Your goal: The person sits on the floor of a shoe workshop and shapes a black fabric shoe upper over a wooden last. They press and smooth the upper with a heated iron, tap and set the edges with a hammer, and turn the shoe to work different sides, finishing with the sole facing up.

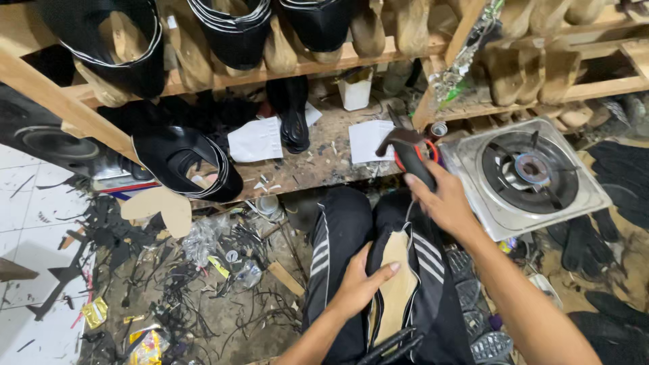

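My left hand (358, 284) presses a black shoe upper with a tan insole (393, 287) against my lap, fingers wrapped over its left side. My right hand (443, 203) is raised above my knees and grips the black handle of a tool with a dark curved head and red parts (409, 152), held near the front edge of the low wooden workbench (318, 162). My legs in black trousers with white stripes (338, 236) lie under both hands.
A single-burner gas stove (531, 172) sits right of my right hand. A finished black shoe (186, 162) and white paper pieces (257, 140) lie on the bench. Wooden lasts and black uppers fill the racks above. Scraps and wrappers litter the floor (189, 290) at left.
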Demonstrator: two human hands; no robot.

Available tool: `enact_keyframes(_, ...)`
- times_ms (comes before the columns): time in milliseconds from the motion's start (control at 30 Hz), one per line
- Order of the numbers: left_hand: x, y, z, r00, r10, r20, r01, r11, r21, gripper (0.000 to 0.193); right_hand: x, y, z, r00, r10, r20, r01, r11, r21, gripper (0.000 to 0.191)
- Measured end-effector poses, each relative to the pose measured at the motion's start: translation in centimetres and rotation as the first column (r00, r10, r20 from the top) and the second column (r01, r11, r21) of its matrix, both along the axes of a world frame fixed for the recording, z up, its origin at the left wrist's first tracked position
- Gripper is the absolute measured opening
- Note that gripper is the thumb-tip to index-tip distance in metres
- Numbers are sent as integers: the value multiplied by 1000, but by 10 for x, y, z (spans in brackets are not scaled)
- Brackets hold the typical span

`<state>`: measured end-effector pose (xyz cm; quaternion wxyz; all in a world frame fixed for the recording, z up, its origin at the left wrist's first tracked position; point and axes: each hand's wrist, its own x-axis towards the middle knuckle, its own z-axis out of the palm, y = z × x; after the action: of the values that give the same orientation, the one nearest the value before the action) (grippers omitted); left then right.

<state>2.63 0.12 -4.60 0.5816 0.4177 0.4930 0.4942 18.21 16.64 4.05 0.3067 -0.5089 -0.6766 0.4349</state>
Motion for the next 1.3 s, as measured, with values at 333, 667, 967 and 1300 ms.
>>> enact_keyframes(333, -7, 14, 4, 980, 140, 144, -128, 988, -92, 50, -101, 126, -62, 728, 197, 657, -630, 569, 528, 47)
enact_keyframes(667, -11, -18, 42, 980, 185, -69, -185, 983, 6, 47, -9, 14, -58, 990, 129, -57, -118, 980, 163, 31)
enact_keyframes(967, 2, -21, 26, 912, 113, 394, -174, 977, 123, 71, 83, -149, -77, 818, 67, -571, -231, 948, -220, 62)
enact_keyframes(1300, 37, 17, 10, 858, -243, 452, 79, 933, 351, 75, 83, -215, -31, 8, -223, -975, -607, 774, -181, 97)
